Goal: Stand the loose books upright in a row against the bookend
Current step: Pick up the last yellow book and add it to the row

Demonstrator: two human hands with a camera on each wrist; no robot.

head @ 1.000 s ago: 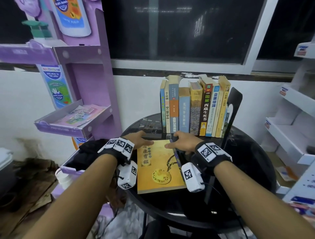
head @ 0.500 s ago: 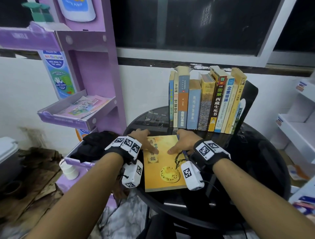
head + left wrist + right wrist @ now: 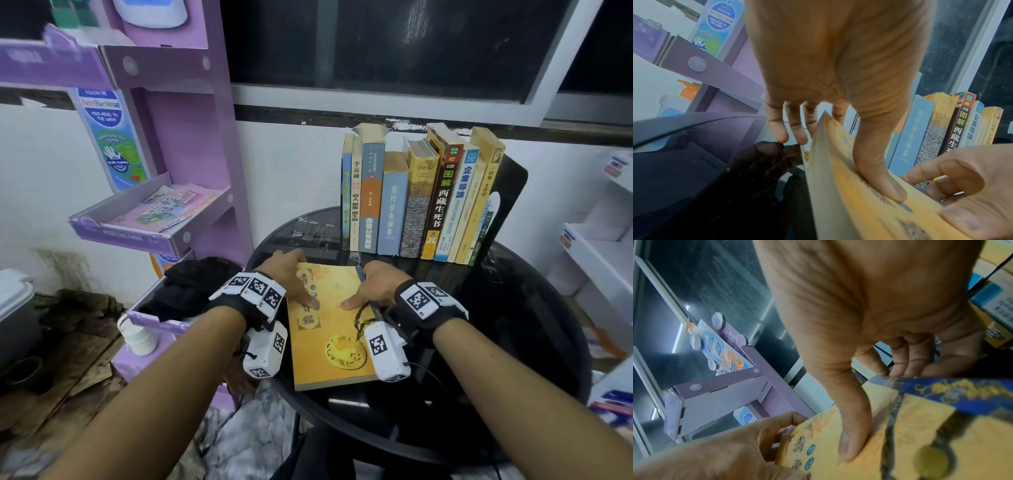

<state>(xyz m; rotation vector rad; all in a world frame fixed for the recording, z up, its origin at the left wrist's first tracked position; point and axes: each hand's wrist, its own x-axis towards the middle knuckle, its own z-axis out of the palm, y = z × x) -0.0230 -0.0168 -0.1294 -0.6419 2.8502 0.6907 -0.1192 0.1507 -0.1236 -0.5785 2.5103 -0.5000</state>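
While gripped at both edges by left hand (image 3: 291, 277) and right hand (image 3: 373, 287) fingers: flat, glossy yellow book (image 3: 329, 329).

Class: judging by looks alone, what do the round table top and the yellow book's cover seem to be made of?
Table top: probably dark glass, glossy; it mirrors the book spines. Yellow book: looks like a matte paperback card cover; its edge bends in the left wrist view.

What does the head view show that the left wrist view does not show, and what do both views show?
Only the head view shows the black bookend at the right end of the row and the round black table. Only the left wrist view shows the left hand's fingers reaching under the book's far edge. Both show the yellow book, each thumb on its cover, and the standing books.
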